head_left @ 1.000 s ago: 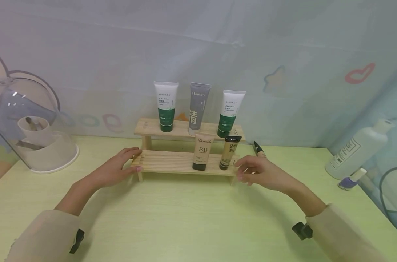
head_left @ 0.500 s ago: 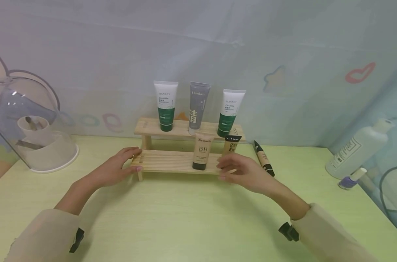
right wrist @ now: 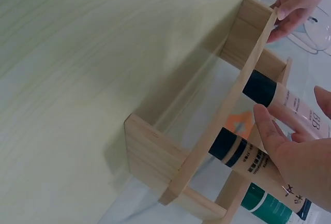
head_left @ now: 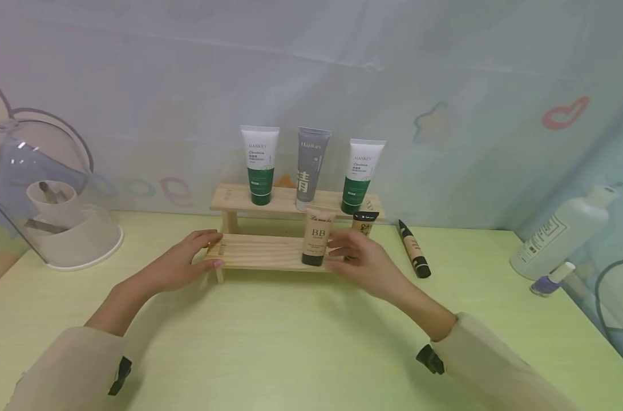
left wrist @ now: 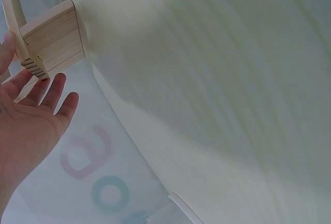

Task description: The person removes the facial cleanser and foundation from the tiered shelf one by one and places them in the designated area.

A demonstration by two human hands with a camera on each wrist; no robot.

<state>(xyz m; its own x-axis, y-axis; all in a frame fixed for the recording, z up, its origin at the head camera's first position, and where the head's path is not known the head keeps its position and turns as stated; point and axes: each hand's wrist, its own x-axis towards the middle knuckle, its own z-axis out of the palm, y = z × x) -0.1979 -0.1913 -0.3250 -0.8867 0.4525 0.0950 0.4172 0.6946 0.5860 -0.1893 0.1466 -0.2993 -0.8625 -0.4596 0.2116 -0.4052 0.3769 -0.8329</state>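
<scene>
"So, where is the BB tube (head_left: 316, 242)?"

"Upright on the lower step (head_left: 262, 251) of the wooden rack (head_left: 282, 200), just left of the right hand (head_left: 368, 265), whose thumb and fingers are parted beside it. Whether they touch it, I cannot tell."

"And the left hand (head_left: 180, 265)?"

"Well apart from that tube, pinching the rack's left end between thumb and fingers."

"What's behind the right hand?"

"Partly hidden, the gold tube (head_left: 364, 225). Three more tubes (head_left: 311, 168) stand one level higher."
</scene>
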